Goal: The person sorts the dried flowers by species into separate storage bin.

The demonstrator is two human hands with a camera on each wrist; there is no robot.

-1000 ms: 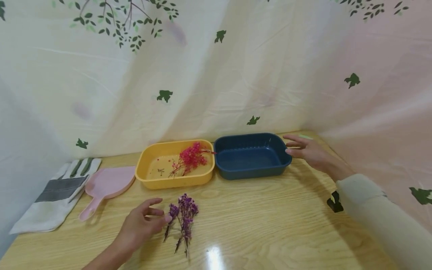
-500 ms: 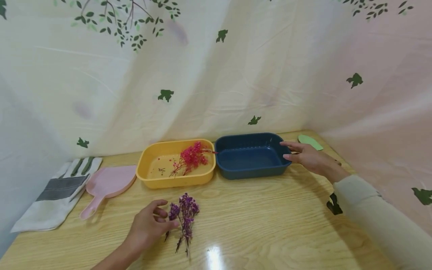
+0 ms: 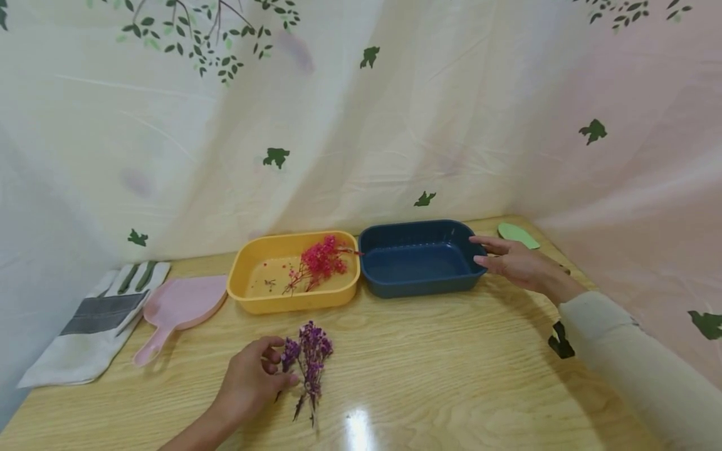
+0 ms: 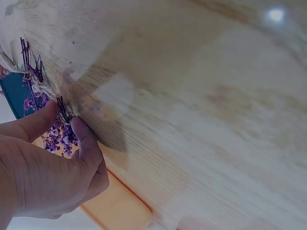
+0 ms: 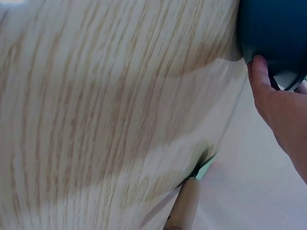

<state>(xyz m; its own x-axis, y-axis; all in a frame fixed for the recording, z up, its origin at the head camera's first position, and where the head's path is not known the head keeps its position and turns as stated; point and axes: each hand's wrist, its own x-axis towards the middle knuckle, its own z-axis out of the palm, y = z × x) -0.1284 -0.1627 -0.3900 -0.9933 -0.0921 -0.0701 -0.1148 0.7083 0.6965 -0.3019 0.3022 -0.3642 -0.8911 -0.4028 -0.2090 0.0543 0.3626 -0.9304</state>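
Note:
In the head view my left hand (image 3: 248, 379) is at a small purple dried flower sprig (image 3: 290, 354), thumb and fingers round its stem. The left wrist view shows thumb and index on either side of the cut stem ends (image 4: 63, 109). A larger purple dried flower bunch (image 3: 313, 357), tied with twine (image 4: 44, 87), lies just to the right. At the right end of a dark blue tray (image 3: 420, 288), my right hand (image 3: 519, 263) rests straight fingers on the rim. Its thumb (image 5: 260, 72) touches the outer wall. Red dried flowers (image 3: 323, 260) lie in the yellow tray (image 3: 293, 304).
A pink dustpan (image 3: 183, 304) and a white glove (image 3: 107, 313) with a grey band lie at the left. Behind my right hand lies a green-bladed tool (image 3: 517, 235) with a wooden handle (image 5: 184, 203). A printed curtain (image 3: 338, 125) hangs behind the wooden table.
My left hand has moved right, closing round the small purple sprig. My right hand has shifted slightly left onto the blue tray's rim, uncovering the green blade. The trays stay put.

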